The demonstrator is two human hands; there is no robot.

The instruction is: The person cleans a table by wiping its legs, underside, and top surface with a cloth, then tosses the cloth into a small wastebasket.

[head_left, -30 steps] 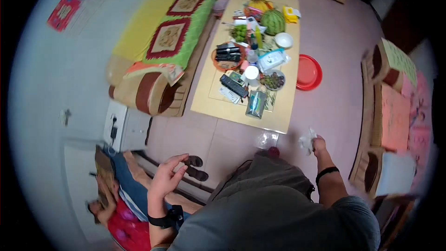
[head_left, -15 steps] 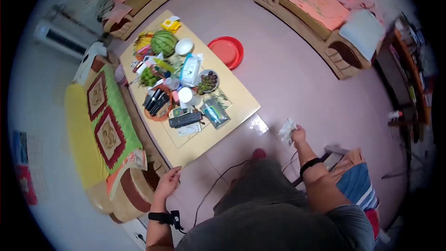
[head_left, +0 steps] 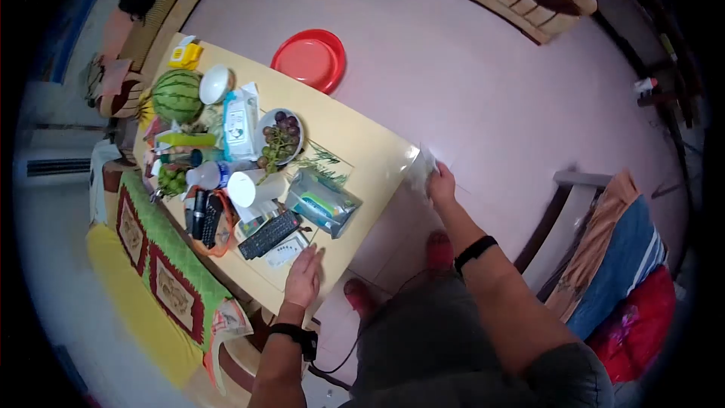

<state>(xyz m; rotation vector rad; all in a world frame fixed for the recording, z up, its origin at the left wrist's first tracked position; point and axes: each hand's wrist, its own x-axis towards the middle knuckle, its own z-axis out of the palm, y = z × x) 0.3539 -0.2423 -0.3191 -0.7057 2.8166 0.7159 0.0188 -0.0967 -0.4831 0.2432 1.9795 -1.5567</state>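
My left hand is at the near edge of the wooden table, its fingers extended, close to a white card and a black remote. My right hand is closed on a crumpled white tissue beside the table's right corner. A grey-green packet lies between the hands on the table. Behind it are a bowl of grapes, a white cup and a pack of wipes.
A watermelon, a white bowl and a yellow packet stand farther back. Red basins sit on the floor. A sofa runs along the left. At right is a chair with clothes.
The view has turned and moved nearer the table. My left hand has come over the table's near edge; my right hand, still with the tissue, is now beside the table's corner.
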